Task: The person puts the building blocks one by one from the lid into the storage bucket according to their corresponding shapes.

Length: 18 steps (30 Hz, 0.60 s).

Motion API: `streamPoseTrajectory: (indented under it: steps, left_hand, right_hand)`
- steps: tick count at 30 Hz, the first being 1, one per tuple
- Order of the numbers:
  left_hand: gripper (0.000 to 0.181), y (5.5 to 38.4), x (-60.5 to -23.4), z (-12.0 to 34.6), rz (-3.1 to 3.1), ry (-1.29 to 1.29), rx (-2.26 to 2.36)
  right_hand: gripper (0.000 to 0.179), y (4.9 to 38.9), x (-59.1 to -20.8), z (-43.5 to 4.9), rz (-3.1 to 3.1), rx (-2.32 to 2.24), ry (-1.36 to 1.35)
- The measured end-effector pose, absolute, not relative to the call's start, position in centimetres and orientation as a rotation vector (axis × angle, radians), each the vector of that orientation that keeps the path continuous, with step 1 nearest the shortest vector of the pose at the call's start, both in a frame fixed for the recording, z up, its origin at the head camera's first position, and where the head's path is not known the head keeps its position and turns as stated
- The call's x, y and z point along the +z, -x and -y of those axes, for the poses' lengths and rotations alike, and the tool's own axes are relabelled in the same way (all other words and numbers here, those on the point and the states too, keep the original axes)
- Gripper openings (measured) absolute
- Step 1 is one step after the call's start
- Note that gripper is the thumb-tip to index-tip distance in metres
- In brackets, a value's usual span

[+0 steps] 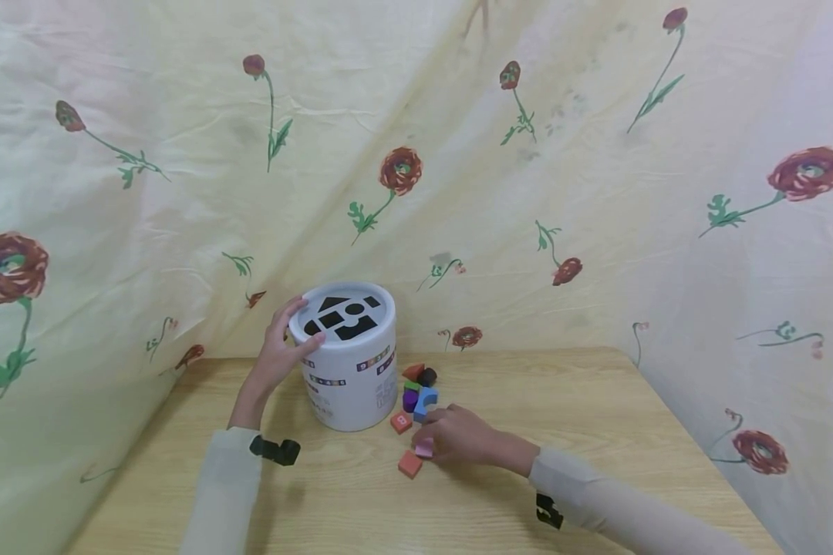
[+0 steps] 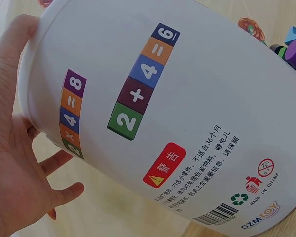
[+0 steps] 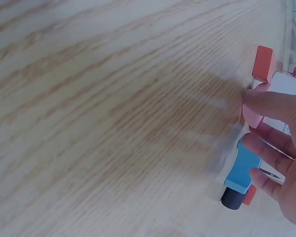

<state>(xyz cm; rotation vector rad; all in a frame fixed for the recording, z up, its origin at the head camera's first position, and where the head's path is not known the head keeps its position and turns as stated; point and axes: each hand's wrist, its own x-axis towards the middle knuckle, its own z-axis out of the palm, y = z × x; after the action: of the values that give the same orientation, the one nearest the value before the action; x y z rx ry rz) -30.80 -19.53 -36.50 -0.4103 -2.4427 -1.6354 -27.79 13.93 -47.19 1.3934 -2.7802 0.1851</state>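
Observation:
A white lidded bucket (image 1: 350,385) stands at the back of the table, its lid (image 1: 335,302) pierced by several dark shaped holes. My left hand (image 1: 281,351) holds its rim from the left side, thumb and fingers spread around the lid's edge. In the left wrist view, coloured sums and a barcode show on the bucket wall. My right hand (image 1: 461,437) pinches a pink block (image 3: 252,114) between thumb and finger, low at the table. The pink block is partly covered by the fingers. Just beside that hand lie a blue arch block (image 1: 425,401) and an orange-red square block (image 1: 410,464).
Right of the bucket sit a red block with a letter (image 1: 401,422), a purple block (image 1: 409,399), a green block (image 1: 413,385), a black block (image 1: 427,377) and a red-orange block (image 1: 413,372). Flowered cloth (image 1: 458,231) hangs behind the wooden table (image 1: 562,401).

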Motion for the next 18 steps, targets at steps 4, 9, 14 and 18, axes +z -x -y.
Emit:
streamPoseTrajectory:
  steps: [4, 9, 14, 18]
  left_hand:
    - [0.078, 30.7, -36.4, 19.5, 2.437, 0.415, -1.639]
    - [0.077, 30.6, -36.3, 19.4, 2.439, 0.414, -1.64]
    - [0.078, 30.8, -36.4, 19.5, 2.441, 0.42, -1.632]
    - [0.079, 31.9, -37.5, 19.9, 2.435, 0.421, -1.625]
  right_hand:
    - [0.022, 27.8, -47.1, -14.0, 2.743, 0.154, -1.422]
    - [0.02, 27.6, -46.8, -14.1, 2.755, 0.143, -1.423]
    - [0.02, 27.5, -46.7, -14.2, 2.732, 0.127, -1.442]
    - [0.022, 27.4, -46.6, -14.2, 2.761, 0.157, -1.437]
